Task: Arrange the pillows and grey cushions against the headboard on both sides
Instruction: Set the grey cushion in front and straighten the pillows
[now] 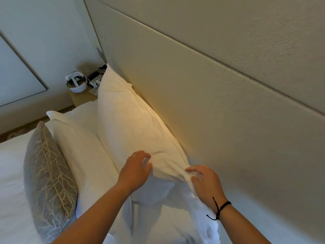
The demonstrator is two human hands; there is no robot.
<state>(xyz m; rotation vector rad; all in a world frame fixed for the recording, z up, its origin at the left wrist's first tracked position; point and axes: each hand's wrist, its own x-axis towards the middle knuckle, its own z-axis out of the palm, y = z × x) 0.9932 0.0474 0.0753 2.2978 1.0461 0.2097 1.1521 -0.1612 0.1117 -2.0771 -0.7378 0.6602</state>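
From my head camera, looking down along the bed: my left hand (136, 170) rests on the near end of the back pillow (133, 127), fingers spread and only lightly bent, palm against the white cover, gripping nothing. My right hand (204, 182) is at that pillow's near corner, just right of the left; its fingers are loosely curved and its fingertips touch the bunched fabric there, though I cannot tell whether they actually pinch it. A black cord bracelet (219, 208) circles my right wrist.

The back pillow stands on its long edge, leaning against the beige headboard (219, 103), running from my hands to the far left. In front of it, to the left, a second white pillow (82, 147) leans against the first, and the grey cushion (47, 175) with its pale branching pattern stands against that one, on the white bedsheet (10, 182). Below my hands lies more crumpled white fabric (175, 213).

At the far end, a bedside table (82, 97) holds a white headset (76, 81) and a telephone (95, 80).
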